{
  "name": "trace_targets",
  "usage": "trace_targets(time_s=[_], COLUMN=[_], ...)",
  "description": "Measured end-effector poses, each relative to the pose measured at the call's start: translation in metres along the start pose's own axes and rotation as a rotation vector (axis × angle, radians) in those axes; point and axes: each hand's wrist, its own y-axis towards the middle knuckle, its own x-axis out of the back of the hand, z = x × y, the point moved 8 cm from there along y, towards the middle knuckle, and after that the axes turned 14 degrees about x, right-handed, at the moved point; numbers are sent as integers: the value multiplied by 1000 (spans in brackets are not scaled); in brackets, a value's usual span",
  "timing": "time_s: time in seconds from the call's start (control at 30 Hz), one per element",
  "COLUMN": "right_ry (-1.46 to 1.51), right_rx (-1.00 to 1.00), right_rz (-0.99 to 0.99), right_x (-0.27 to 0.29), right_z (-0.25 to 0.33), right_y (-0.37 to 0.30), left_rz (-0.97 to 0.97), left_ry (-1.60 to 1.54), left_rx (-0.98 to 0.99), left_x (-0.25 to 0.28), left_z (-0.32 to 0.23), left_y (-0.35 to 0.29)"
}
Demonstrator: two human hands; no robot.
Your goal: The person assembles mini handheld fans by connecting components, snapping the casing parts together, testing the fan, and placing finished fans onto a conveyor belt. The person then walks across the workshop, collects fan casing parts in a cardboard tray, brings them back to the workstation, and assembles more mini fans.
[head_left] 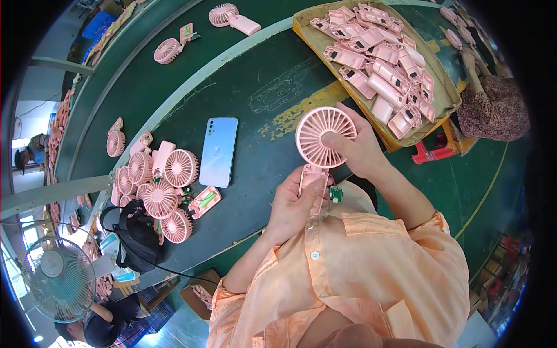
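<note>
A pink handheld fan (310, 134) is held between my two hands, its round slatted head toward the far side. My right hand (364, 148) grips the head from the right, thumb pressed on its hub. Below it, my left hand (290, 206) closes around the pink handle shell (313, 181), thumb across it. A small green circuit board (336, 194) sticks out beside the handle, close to my shirt. The inside of the handle is partly covered by my fingers.
A cardboard tray (447, 110) heaped with pink handle shells (377, 52) stands at the far right. Left on the green table lie a light-blue phone (219, 152), several pink fans (159, 199) and a black bag (136, 238). More fans (223, 15) sit beyond the rail; a co-worker (493, 104) is at right.
</note>
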Motion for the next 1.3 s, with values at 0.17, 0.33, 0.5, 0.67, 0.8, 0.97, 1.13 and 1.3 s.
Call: trace_targets(time_s=[0.17, 0.33, 0.5, 0.67, 0.8, 0.97, 1.13, 1.3], right_ry=[120, -840, -832, -655, -570, -618, -531, -423], right_rx=[-166, 626, 623, 688, 617, 399, 407, 409], right_rz=[-31, 139, 577, 635, 667, 664, 697, 610], right_x=[-2, 1, -40, -51, -59, -63, -63, -50], right_z=[-17, 38, 42, 30, 23, 11, 1, -11], right_y=[-5, -10, -50, -52, -53, -44, -47, -41], left_rz=[-27, -113, 17, 83, 150, 163, 175, 88], left_ry=[42, -41, -372, -282, -281, -303, -222, -263], left_rx=[-8, 63, 133, 124, 105, 78, 84, 82], left_x=[2, 20, 39, 50, 50, 56, 58, 44], left_z=[-2, -1, 6, 18, 23, 26, 36, 42], left_y=[2, 3, 15, 19, 19, 19, 21, 18])
